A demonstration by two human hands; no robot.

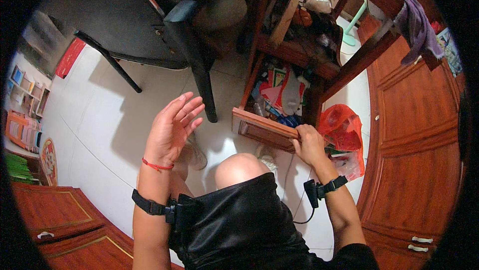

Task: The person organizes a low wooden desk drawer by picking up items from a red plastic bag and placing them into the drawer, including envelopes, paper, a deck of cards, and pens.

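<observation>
My right hand (308, 143) grips the right end of the top edge of a wooden drawer front (264, 126), thumb on the near side and fingers over the edge. The drawer is pulled out of a reddish-brown wooden desk, and inside it lie a grey cloth item (291, 96), red and pink items and other mixed things in a jumble. To the left of the drawer my left hand (174, 124) is raised above the tiled floor, palm turned sideways, fingers apart, holding nothing. A red cord bracelet is on that wrist, and black straps circle both forearms.
A black chair (192, 57) stands at the upper left of the drawer. A red plastic bag (342, 128) is right of the drawer, beside wooden cabinets (415, 150). A purple cloth (421, 34) hangs at upper right. More cabinets (63, 210) are at lower left.
</observation>
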